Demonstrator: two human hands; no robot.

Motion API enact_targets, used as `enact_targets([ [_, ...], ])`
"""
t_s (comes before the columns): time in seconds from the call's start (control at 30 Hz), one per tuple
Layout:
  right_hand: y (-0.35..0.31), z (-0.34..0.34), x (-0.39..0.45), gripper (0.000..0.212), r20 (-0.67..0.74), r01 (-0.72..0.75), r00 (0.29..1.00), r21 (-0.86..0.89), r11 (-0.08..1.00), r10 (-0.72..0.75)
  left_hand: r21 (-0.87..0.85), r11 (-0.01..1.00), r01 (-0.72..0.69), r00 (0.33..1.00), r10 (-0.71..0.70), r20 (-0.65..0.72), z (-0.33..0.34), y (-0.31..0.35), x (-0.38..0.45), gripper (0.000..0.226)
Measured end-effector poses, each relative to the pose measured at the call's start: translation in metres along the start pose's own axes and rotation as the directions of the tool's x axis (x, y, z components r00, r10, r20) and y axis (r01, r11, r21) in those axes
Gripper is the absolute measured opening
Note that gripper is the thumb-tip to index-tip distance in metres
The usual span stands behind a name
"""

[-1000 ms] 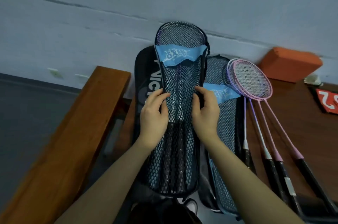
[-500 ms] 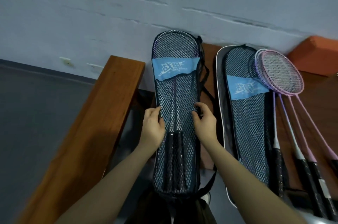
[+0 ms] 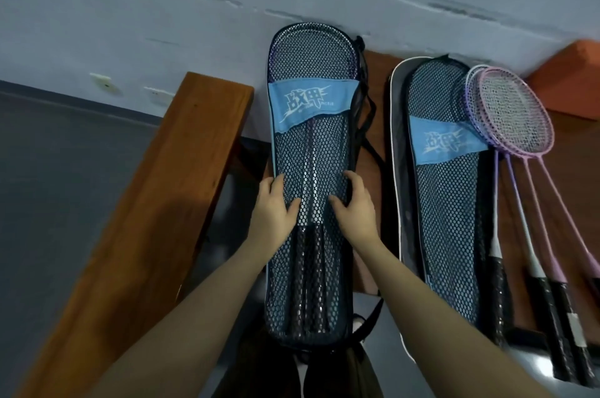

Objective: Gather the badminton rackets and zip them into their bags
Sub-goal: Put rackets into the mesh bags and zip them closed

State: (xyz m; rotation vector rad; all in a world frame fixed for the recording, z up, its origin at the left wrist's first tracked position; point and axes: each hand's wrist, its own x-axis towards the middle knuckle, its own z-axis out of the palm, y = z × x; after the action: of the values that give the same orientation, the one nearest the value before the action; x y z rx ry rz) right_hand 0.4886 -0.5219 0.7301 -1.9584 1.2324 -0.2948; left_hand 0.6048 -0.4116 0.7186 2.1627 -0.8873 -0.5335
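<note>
At the far left a grey floor (image 3: 65,203) meets a pale blue-grey painted wall (image 3: 194,8) with cracks running across it. A long brown wooden bench plank (image 3: 156,235) slants from the lower left up toward the wall.

Just right of the plank stands the dark mesh racket bag with a light blue printed band (image 3: 310,144), its rounded top leaning against the wall and its lower end near the person's lap. Racket frames and dark handles show through the mesh inside it. The left hand (image 3: 272,206) grips the bag's left edge at mid-height, thumb lying on the mesh front and fingers curled around the side. The right hand (image 3: 355,203) grips the right edge at the same height, thumb on the front and fingers wrapped over the edge. A black strap (image 3: 368,125) hangs along the bag's right side.

Further right, well apart from the held bag, a second mesh bag with a blue band (image 3: 444,203) lies on a brown wooden table (image 3: 376,79), on top of a grey, white-edged cover. Beside it, touching its right side, lie loose pink and lilac badminton rackets (image 3: 516,112) with their heads overlapping and black-wrapped handles pointing toward the viewer. An orange block (image 3: 571,76) sits against the wall at the far right.
</note>
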Motion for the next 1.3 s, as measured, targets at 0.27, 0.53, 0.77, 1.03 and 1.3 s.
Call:
enact_targets([
  [0.27,0.011,0.003,0.011,0.056,0.016,0.011,1.0,0.08,0.997,-0.012,-0.183,0.982,0.053,0.993,-0.071,-0.091,0.014,0.008,0.03,0.059],
  [0.53,0.022,-0.007,0.005,0.045,-0.052,0.027,0.999,0.224,0.974,-0.015,-0.204,0.979,-0.024,0.999,0.015,-0.047,0.028,0.013,0.036,0.061],
  [0.77,0.032,-0.007,-0.008,0.046,-0.069,0.095,0.993,-0.026,0.995,-0.097,0.13,0.979,-0.16,0.986,0.165,-0.032,0.022,0.008,0.025,0.053],
  [1.03,0.033,-0.042,-0.001,0.039,-0.111,0.141,0.982,-0.116,0.983,-0.153,0.394,0.874,-0.286,0.947,0.319,-0.022,0.013,0.037,0.014,0.042],
  [1.3,0.092,-0.128,-0.009,0.03,-0.203,0.127,0.97,-0.045,0.991,-0.134,0.322,0.861,-0.395,0.913,0.406,0.035,0.068,0.117,-0.019,0.034],
])
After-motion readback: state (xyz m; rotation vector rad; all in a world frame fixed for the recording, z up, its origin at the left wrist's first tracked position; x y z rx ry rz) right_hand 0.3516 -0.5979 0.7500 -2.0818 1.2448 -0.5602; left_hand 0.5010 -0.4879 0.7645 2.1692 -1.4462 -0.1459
